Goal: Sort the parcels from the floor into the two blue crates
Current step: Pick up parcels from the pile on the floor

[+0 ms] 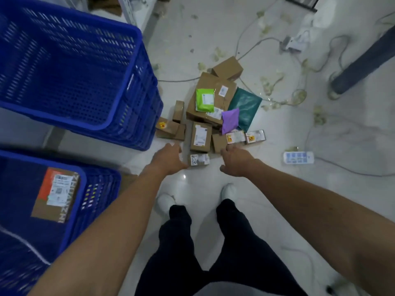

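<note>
Risk, I judge, is a fumbled grab: my left hand [168, 157] and right hand [237, 161], both loosely open and empty, flank the small white-labelled cardboard box [199, 160] at twelve o'clock, and jostling could scatter the brown parcel pile [211, 97] behind it.

Parcel-sorting room of the storeroom or courier-depot kind. On the pale glossy floor [213, 35] lies a loose pile of parcels [210, 97], made up of labelled cardboard boxes and green, teal and purple poly mailers. Left of the pile stands a large perforated blue crate [64, 116]; left of the pile and nearer the wearer is a second blue crate [42, 160] holding one labelled box [56, 193]; right of and beyond the pile are a white power strip [298, 157], trailing cables [254, 44] and scattered pale scraps [270, 81].
</note>
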